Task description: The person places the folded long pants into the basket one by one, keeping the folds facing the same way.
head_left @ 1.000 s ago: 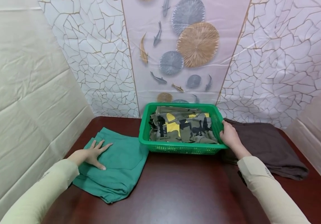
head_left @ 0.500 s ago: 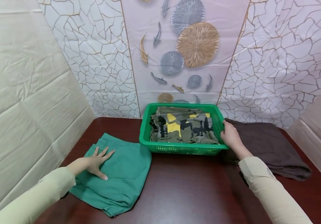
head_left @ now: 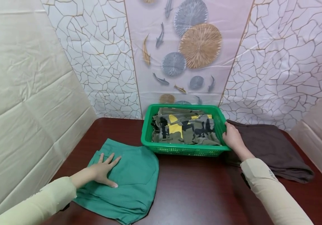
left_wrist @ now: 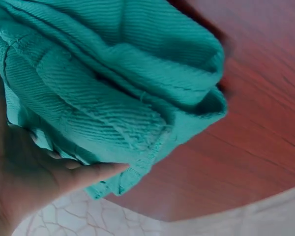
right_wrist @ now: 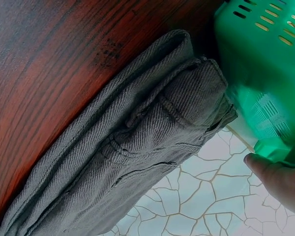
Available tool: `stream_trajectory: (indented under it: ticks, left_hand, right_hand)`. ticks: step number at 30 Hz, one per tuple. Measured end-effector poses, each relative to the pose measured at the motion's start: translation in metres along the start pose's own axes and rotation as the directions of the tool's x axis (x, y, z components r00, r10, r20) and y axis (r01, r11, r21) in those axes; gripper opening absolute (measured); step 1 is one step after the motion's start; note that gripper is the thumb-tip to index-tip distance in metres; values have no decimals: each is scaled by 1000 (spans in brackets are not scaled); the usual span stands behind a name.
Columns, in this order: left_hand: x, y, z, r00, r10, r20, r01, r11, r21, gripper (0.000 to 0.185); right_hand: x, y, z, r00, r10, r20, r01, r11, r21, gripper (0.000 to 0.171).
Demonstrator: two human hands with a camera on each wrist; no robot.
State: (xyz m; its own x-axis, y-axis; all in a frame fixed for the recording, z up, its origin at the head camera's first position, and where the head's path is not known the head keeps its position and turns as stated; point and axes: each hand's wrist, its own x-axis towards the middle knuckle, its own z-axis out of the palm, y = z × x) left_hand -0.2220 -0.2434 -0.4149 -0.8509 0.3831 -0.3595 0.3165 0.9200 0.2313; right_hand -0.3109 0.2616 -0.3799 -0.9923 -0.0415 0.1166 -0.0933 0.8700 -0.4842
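My left hand (head_left: pixel 104 172) rests with spread fingers on the folded green trousers (head_left: pixel 135 168), at the left of the table in the head view. In the left wrist view, the trousers' layered folds (left_wrist: pixel 98 103) lie beside my thumb. At the back centre stands a green plastic basket (head_left: pixel 189 150) holding folded camouflage clothing (head_left: pixel 187 126) in grey-green, black and yellow. My right hand (head_left: pixel 234 137) grips the basket's right rim, thumb over the edge; its other fingers are mostly hidden.
Dark brown folded trousers (head_left: pixel 267 147) lie right of the basket, under my right forearm. The dark red wooden table (head_left: pixel 189 187) meets a patterned wall cloth (head_left: pixel 110 62) at the back. Pale cloth walls (head_left: pixel 28 103) stand at both sides.
The green trousers have slid toward me and a little to the right, with my left hand on them. My right hand and the basket have stayed nearly in place.
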Motion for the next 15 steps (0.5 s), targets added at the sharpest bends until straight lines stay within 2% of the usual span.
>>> stream_trajectory:
  ticks: [8, 15]
  left_hand:
    - [1, 30, 8, 998, -50, -23, 49, 999, -17, 112]
    - [3, 58, 16, 991, -110, -78, 113, 993, 33, 111]
  right_hand:
    - [0, 2, 2, 1000, -3, -12, 3, 1000, -7, 53]
    - [0, 1, 3, 1000, 1, -21, -1, 1000, 5, 53]
